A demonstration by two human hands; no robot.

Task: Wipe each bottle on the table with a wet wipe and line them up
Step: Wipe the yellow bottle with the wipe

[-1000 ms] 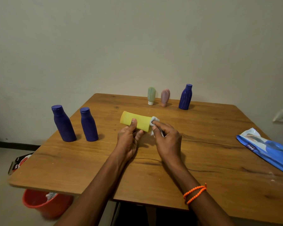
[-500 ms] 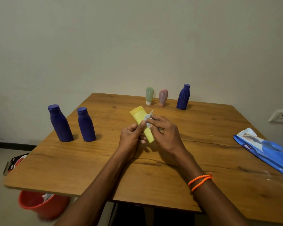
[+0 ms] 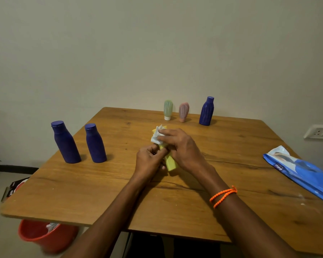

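Wooden table (image 3: 231,146), plain wall behind. Yellow bottle (image 3: 170,163) held tilted above table centre. Left hand (image 3: 149,162) fingers curled around its lower body. Right hand (image 3: 181,148) fingers pinch crumpled wet wipe (image 3: 156,135) against its upper end. Two blue bottles (image 3: 65,143) stand upright at left.

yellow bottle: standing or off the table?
Off the table, tilted: the yellow bottle is held in the left hand while the right hand wipes its top.

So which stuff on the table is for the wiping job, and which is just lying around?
For the job:
yellow bottle
wet wipe
three blue bottles
green bottle
pink bottle
blue wipes pack

Just lying about:
orange bucket under the table
wall socket
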